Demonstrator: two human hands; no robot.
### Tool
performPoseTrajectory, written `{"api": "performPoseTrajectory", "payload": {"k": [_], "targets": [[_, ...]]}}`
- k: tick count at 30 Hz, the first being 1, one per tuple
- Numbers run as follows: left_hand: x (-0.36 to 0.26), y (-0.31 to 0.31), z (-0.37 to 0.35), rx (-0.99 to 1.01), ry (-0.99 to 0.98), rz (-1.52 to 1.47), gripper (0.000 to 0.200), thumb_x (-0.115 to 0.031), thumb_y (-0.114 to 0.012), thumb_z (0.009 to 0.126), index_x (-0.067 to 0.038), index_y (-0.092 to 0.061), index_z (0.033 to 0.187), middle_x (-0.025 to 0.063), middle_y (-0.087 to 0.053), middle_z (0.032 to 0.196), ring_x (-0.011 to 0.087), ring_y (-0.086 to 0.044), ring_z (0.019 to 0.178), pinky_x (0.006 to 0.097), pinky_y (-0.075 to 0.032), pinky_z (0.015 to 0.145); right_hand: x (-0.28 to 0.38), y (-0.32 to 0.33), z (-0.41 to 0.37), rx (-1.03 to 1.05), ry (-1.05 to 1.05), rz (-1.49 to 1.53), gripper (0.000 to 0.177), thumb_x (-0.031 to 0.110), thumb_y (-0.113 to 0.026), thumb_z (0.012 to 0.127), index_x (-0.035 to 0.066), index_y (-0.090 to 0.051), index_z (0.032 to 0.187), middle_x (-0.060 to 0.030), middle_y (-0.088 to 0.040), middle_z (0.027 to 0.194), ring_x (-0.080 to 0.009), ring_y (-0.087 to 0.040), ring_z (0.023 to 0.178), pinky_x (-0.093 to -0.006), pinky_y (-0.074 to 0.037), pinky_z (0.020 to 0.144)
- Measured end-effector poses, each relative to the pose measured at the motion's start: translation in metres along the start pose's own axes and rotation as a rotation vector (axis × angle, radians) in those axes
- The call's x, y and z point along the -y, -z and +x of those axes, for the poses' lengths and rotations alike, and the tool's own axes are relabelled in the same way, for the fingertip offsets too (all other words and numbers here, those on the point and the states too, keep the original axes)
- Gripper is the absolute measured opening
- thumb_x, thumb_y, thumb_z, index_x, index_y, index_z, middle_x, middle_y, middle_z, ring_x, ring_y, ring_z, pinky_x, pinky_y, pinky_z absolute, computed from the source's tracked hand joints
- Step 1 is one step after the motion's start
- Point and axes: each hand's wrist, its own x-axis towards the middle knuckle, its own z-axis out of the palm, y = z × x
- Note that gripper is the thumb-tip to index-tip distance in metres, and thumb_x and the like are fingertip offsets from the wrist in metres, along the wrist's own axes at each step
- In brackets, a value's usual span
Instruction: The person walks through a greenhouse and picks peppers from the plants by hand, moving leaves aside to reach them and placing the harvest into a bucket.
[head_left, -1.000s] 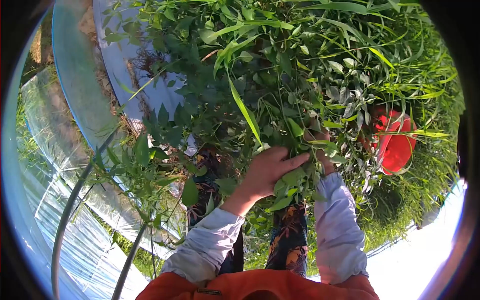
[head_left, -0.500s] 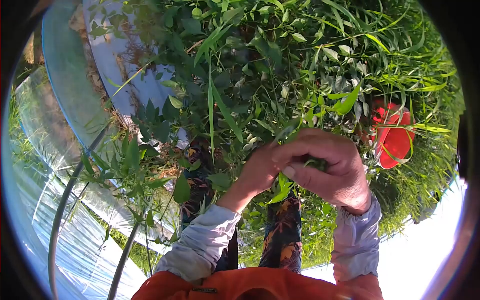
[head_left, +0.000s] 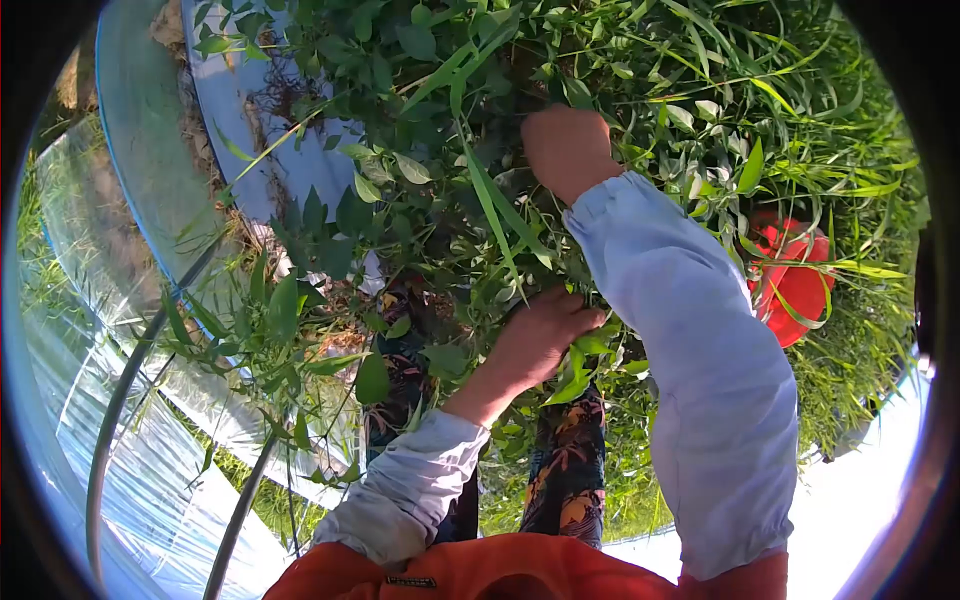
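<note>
My left hand [head_left: 545, 335] is low in the middle of the view, in front of the leafy plants, its fingers curled together. Bright green leaves [head_left: 572, 378] show just below its fingertips; whatever the fingers grip is hidden. Farther up, my right hand [head_left: 570, 150] reaches into the dense green foliage [head_left: 480, 190]. Only its back and wrist show; leaves and the hand itself cover the fingers. Long grass blades [head_left: 492, 205] hang between the two hands.
A red container [head_left: 795, 285] lies among the grass on the right. At left are clear plastic sheeting [head_left: 140, 190], a pale strip of sheet [head_left: 235, 130] and dark curved poles [head_left: 125, 385]. Patterned trouser legs [head_left: 565, 470] stand below my hands.
My right hand has left the spot beside my left hand and moved up and away into the foliage, its arm now stretched out. My left hand has shifted slightly right.
</note>
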Motion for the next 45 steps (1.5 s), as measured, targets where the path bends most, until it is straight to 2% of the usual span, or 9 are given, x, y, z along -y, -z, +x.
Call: {"api": "performPoseTrajectory", "payload": {"k": [13, 20, 22, 26, 29, 34, 38, 41, 45], "targets": [[0.002, 0.008, -0.005, -0.034, 0.014, -0.099, 0.034, -0.006, -0.066, 0.071, -0.008, -0.062, 0.105, 0.0100, -0.055, 0.085, 0.0313, -0.057, 0.085, 0.0418, -0.048, 0.073, 0.023, 0.037, -0.082, -0.035, 0.255, 0.996, 0.028, 0.021, -0.072, 0.077, 0.004, -0.062, 0.097, -0.0098, -0.065, 0.083, -0.0220, -0.067, 0.075, -0.0366, -0.054, 0.064], [-0.002, 0.016, -0.011, -0.016, 0.089, -0.175, 0.038, -0.001, -0.064, 0.071, -0.009, -0.062, 0.109, 0.0116, -0.059, 0.097, 0.0329, -0.057, 0.093, 0.0413, -0.049, 0.080, 0.003, 0.003, 0.064, 0.091, -0.567, 2.263, 0.015, 0.012, -0.062, 0.088, 0.001, -0.064, 0.097, -0.0109, -0.066, 0.085, -0.0202, -0.067, 0.075, -0.0275, -0.056, 0.055], [0.005, 0.009, -0.013, -0.002, 0.091, -0.262, 0.042, 0.000, -0.065, 0.071, -0.008, -0.061, 0.111, 0.0122, -0.060, 0.102, 0.0332, -0.057, 0.095, 0.0415, -0.049, 0.083, 0.007, -0.020, 0.101, 0.058, -0.792, 2.294, 0.025, 0.009, -0.070, 0.080, 0.004, -0.065, 0.104, -0.0123, -0.068, 0.091, -0.0242, -0.068, 0.081, -0.0320, -0.057, 0.064], [-0.004, 0.020, -0.018, -0.086, 0.144, -0.264, 0.057, 0.002, -0.070, 0.062, -0.008, -0.058, 0.118, 0.0128, -0.060, 0.111, 0.0339, -0.056, 0.102, 0.0424, -0.048, 0.089, -0.013, -0.109, 0.160, -0.425, 0.135, 0.757, 0.048, 0.003, -0.073, 0.068, 0.011, -0.064, 0.114, -0.0117, -0.069, 0.102, -0.0282, -0.067, 0.090, -0.0341, -0.053, 0.081], [0.003, 0.018, -0.023, -0.040, 0.184, -0.342, 0.057, 0.000, -0.073, 0.062, -0.009, -0.058, 0.116, 0.0137, -0.059, 0.111, 0.0331, -0.056, 0.103, 0.0414, -0.048, 0.089, 0.003, -0.030, 0.101, -0.309, 0.029, 0.568, 0.046, 0.004, -0.068, 0.069, 0.013, -0.065, 0.114, -0.0112, -0.069, 0.103, -0.0283, -0.067, 0.089, -0.0338, -0.052, 0.083], [0.002, 0.024, -0.015, 0.026, 0.116, -0.141, 0.042, -0.009, -0.072, 0.069, -0.009, -0.061, 0.109, 0.0108, -0.058, 0.099, 0.0316, -0.056, 0.096, 0.0409, -0.049, 0.082, 0.006, -0.020, 0.086, -0.069, -0.410, 1.867, 0.027, 0.023, -0.064, 0.086, 0.004, -0.064, 0.104, -0.0099, -0.067, 0.095, -0.0177, -0.064, 0.075, -0.0332, -0.053, 0.060], [-0.001, 0.025, -0.010, -0.005, 0.114, -0.118, 0.034, -0.013, -0.072, 0.070, -0.009, -0.062, 0.102, 0.0108, -0.057, 0.089, 0.0324, -0.056, 0.088, 0.0421, -0.047, 0.074, -0.036, 0.024, -0.005, 0.462, -0.050, 2.378, 0.028, 0.023, -0.063, 0.089, 0.004, -0.062, 0.109, -0.0138, -0.066, 0.100, -0.0100, -0.059, 0.065, -0.0198, -0.046, 0.047], [0.000, 0.018, -0.009, -0.049, 0.099, -0.134, 0.031, -0.012, -0.071, 0.070, -0.009, -0.063, 0.100, 0.0114, -0.058, 0.084, 0.0333, -0.057, 0.082, 0.0428, -0.045, 0.070, -0.069, 0.042, -0.110, 0.231, -0.018, 2.431, 0.050, 0.020, -0.065, 0.087, -0.001, -0.046, 0.129, -0.0222, -0.062, 0.099, -0.0176, -0.063, 0.057, -0.0203, -0.048, 0.039], [0.003, 0.009, -0.009, -0.009, 0.117, -0.106, 0.032, -0.006, -0.069, 0.070, -0.007, -0.062, 0.102, 0.0123, -0.059, 0.091, 0.0342, -0.057, 0.088, 0.0432, -0.046, 0.076, -0.150, 0.006, -0.277, 0.007, -0.202, 2.471, 0.041, 0.020, -0.067, 0.083, -0.001, -0.047, 0.112, -0.0265, -0.058, 0.087, -0.0246, -0.060, 0.050, -0.0269, -0.052, 0.038]]}}
